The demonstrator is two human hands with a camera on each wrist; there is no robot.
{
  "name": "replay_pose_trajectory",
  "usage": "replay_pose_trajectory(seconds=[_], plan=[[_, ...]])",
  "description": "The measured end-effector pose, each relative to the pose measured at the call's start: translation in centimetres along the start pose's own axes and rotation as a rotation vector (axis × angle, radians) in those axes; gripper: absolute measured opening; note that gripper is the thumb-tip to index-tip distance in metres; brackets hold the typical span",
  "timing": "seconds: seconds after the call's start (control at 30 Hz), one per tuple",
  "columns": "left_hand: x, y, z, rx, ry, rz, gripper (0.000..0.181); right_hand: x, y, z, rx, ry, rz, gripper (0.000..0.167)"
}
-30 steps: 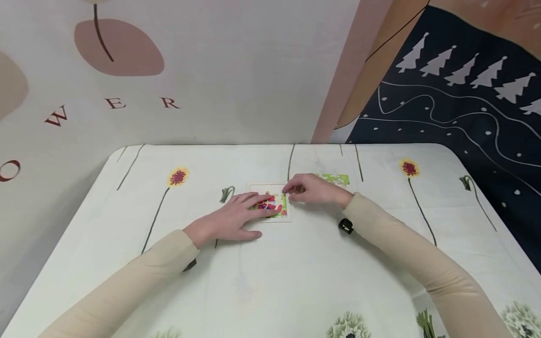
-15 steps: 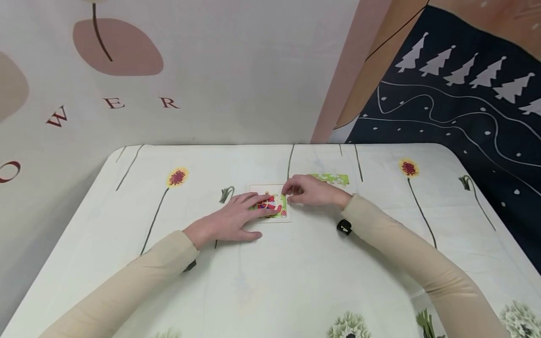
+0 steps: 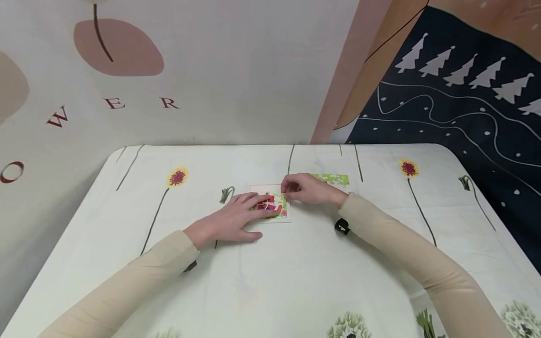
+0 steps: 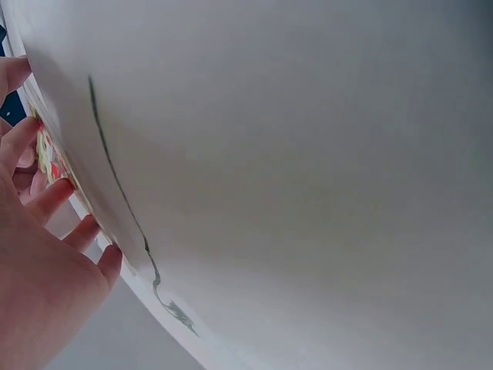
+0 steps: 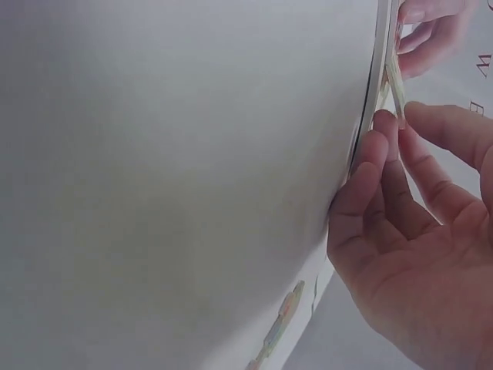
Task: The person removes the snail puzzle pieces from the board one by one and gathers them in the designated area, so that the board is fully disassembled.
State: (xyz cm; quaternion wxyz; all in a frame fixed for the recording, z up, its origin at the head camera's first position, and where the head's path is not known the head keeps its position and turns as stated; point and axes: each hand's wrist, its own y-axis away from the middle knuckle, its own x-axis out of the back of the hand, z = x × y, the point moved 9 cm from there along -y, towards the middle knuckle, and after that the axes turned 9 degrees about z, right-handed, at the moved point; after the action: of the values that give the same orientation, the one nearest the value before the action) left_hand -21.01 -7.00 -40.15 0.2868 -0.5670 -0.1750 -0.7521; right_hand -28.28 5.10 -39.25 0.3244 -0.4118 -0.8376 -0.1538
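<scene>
A small white puzzle board (image 3: 261, 188) lies on the table, with a colourful red, blue and green jigsaw picture (image 3: 276, 206) in it. The spread, nearly straight fingers of my left hand (image 3: 234, 219) rest across the picture's left part and hide some of it. At the board's upper right corner, my right hand (image 3: 312, 188) pinches a thin, light green puzzle piece (image 5: 396, 86) between thumb and fingertips. This piece stands tilted at the board's edge in the right wrist view. Its printed face cannot be made out.
Several green puzzle pieces (image 3: 334, 179) lie behind the right hand, partly covered by it. The tablecloth (image 3: 270, 281) is white with printed flowers and stems. A patterned fabric wall (image 3: 236, 94) rises at the table's far edge.
My right hand has shifted slightly left and up, its fingertips now closer together at the board's corner. More of the green pieces behind it shows. The left hand stays put.
</scene>
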Motion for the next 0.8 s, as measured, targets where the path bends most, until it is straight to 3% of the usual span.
replay_pose_trajectory(seconds=[0.8], plan=[[-0.01,0.03,0.09,-0.005,-0.028,-0.013,0.057,0.69,-0.13,0.07,-0.045,-0.065,0.105,0.005]])
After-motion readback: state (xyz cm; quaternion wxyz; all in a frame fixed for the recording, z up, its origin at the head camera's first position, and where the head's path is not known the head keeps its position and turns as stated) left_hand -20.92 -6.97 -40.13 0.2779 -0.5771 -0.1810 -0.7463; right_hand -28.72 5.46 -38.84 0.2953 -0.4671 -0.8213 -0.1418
